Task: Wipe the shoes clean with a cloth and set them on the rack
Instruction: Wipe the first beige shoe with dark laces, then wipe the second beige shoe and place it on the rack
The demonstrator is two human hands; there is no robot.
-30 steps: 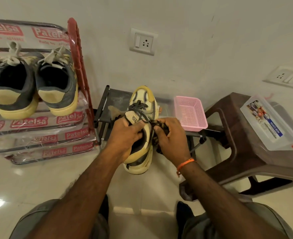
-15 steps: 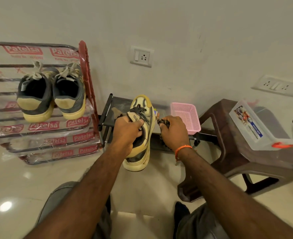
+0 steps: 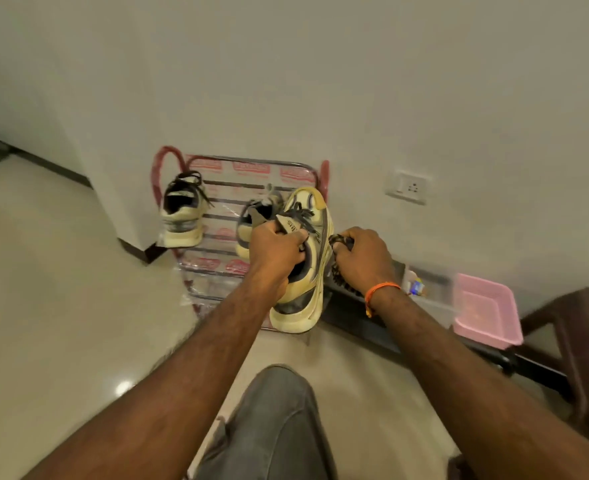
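Note:
My left hand grips a yellow and grey sneaker by its tongue and collar, toe pointing away, in front of the red shoe rack. My right hand holds a dark patterned cloth bunched against the shoe's right side. On the rack's upper shelf a matching sneaker stands at the left, heel toward me. A grey and yellow sneaker sits further right on it, partly hidden behind my left hand and the held shoe.
A low black stand runs along the wall to the right, bearing a pink plastic basket. A brown plastic stool is at the far right. A wall socket sits above. Pale glossy floor spreads to the left.
The view and both hands have swung left, carrying the sneaker from over the black stand to in front of the rack. The rack's left sneaker has come into view.

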